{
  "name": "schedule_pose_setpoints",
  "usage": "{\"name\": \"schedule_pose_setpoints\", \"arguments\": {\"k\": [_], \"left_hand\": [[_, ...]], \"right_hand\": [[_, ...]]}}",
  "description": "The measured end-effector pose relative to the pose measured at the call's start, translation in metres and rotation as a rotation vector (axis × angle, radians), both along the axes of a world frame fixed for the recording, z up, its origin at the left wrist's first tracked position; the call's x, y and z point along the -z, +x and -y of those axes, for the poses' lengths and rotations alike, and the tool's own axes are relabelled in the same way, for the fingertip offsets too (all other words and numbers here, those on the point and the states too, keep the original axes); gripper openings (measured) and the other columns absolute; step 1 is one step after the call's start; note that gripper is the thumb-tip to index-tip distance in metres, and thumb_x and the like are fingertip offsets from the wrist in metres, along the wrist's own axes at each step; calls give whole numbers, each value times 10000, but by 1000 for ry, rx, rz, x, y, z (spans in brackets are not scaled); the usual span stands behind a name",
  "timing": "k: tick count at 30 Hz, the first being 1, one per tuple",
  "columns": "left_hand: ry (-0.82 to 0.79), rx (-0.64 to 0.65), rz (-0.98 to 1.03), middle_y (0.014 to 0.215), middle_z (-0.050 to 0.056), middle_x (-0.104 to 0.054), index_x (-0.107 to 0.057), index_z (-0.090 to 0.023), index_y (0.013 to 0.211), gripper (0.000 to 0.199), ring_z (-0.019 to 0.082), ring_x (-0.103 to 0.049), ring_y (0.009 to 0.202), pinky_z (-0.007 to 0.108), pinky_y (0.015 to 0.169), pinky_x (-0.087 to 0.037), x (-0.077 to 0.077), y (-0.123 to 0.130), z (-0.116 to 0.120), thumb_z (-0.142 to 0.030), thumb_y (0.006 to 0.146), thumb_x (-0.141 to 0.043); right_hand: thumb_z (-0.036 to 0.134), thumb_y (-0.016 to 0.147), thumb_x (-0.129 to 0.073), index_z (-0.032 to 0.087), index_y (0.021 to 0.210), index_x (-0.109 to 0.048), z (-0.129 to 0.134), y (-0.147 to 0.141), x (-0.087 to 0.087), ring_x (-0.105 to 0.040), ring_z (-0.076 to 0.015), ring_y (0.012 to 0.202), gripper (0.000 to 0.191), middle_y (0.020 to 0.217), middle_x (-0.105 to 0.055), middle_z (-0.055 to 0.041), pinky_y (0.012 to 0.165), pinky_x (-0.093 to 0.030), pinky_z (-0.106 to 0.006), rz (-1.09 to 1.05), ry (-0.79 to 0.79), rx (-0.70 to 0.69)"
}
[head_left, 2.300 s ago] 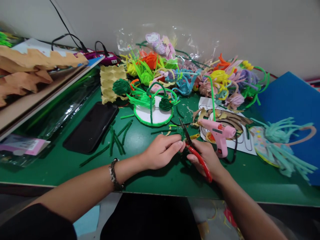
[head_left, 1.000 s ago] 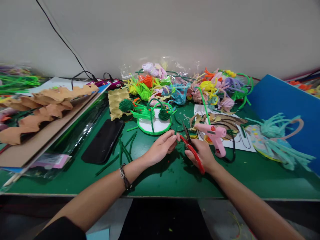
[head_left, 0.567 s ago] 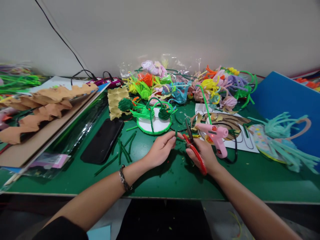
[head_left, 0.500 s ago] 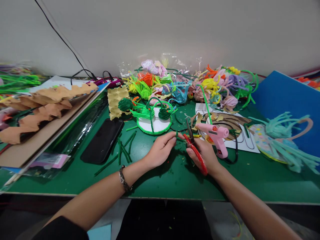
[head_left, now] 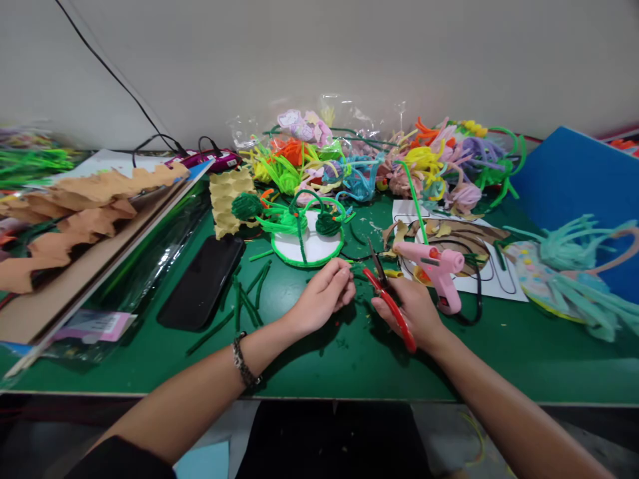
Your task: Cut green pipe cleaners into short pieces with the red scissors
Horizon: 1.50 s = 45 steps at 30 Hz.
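Note:
My right hand (head_left: 417,309) is wrapped round red-handled scissors (head_left: 397,313), blades pointing away from me and slightly left. To its left, my left hand (head_left: 327,296) is closed with the fingertips pinched together; what lies in them, if anything, is hidden. Just beyond the left hand stands a round white disc (head_left: 314,251) edged in bright green pipe cleaner, with green pipe-cleaner tufts (head_left: 292,221) and an arch on it. Cut dark green pipe-cleaner pieces (head_left: 242,303) lie loose to the left of that hand.
A black phone (head_left: 202,283) lies left of the cut pieces. Close beyond my right hand is a pink glue gun (head_left: 434,263) with a green stick, beside a white sheet (head_left: 514,289). Colourful pipe-cleaner bundles (head_left: 359,176) line the wall. Cardboard (head_left: 44,303) lies left, a blue board (head_left: 574,179) right.
My left hand has drawn slightly away from the scissors and curled its fingers. The dark green pipe-cleaner piece at its fingertips no longer shows. The scissors stay in my right hand.

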<state>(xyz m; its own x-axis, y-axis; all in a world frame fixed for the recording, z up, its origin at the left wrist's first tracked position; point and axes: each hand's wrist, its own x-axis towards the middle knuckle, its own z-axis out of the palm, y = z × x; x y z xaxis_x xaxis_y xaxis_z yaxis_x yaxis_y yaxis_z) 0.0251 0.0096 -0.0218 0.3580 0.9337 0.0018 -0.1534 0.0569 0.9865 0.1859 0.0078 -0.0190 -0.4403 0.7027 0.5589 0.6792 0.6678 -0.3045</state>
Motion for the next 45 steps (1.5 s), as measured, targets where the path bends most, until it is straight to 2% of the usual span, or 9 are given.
{"name": "schedule_pose_setpoints", "arguments": {"k": [3,6,10,13,17,26,30,36,45], "left_hand": [[-23,79,51,452,-93,-473,-316,-200,787,138,47,-365,302,156,336,-256,0,1,2,-312,866,-295],[29,56,96,461,-85,-518,-305,-200,795,141,53,-431,311,149,351,-317,-3,0,4,-317,873,-293],[62,2,160,417,-105,-484,-295,-203,778,209,36,-363,271,119,298,-295,-6,-3,7,-391,855,-344],[63,-5,166,394,-115,-458,-299,-205,771,253,25,-307,256,98,266,-267,-6,-1,10,-436,832,-380],[51,-14,133,381,-123,-433,-321,-202,784,248,18,-269,242,88,243,-228,-3,1,12,-438,830,-380],[85,-75,72,375,-126,-430,-324,-206,757,202,15,-260,237,106,240,-203,-2,0,12,-378,832,-397],[120,-99,82,382,-116,-454,-329,-210,741,197,19,-270,226,133,231,-175,-1,0,9,-361,828,-421],[253,-77,91,368,-118,-460,-317,-217,707,216,24,-278,224,154,249,-177,5,1,5,-348,822,-445],[315,-147,30,366,-112,-450,-333,-214,702,188,28,-293,251,177,305,-201,5,1,6,-303,831,-435]], "right_hand": [[439,836,-341,211,625,-366,0,-1,0,-412,-101,383,312,466,-449,32,384,-317,-192,17,15,16],[452,840,-317,209,625,-376,1,-1,0,-432,-105,383,330,474,-480,20,387,-313,-197,90,32,46],[507,823,-299,203,618,-405,1,-2,0,-467,-130,394,381,469,-508,-1,413,-297,-226,239,166,136],[509,822,-293,196,607,-424,2,-3,0,-469,-130,399,402,462,-506,-5,435,-290,-235,273,272,175],[486,831,-295,186,598,-448,3,-4,0,-455,-122,400,409,463,-508,-5,444,-269,-236,307,318,224],[496,826,-291,173,607,-474,3,-5,3,-449,-123,412,431,471,-515,-14,451,-244,-238,320,272,273],[529,806,-295,170,653,-491,3,-3,6,-473,-138,458,437,533,-549,-32,452,-232,-247,338,197,296],[572,785,-285,167,742,-492,3,-3,7,-500,-163,539,457,600,-550,-46,461,-228,-260,370,28,362],[580,786,-296,172,750,-487,4,-4,5,-502,-165,553,452,616,-561,-56,466,-224,-263,380,-28,362]]}}
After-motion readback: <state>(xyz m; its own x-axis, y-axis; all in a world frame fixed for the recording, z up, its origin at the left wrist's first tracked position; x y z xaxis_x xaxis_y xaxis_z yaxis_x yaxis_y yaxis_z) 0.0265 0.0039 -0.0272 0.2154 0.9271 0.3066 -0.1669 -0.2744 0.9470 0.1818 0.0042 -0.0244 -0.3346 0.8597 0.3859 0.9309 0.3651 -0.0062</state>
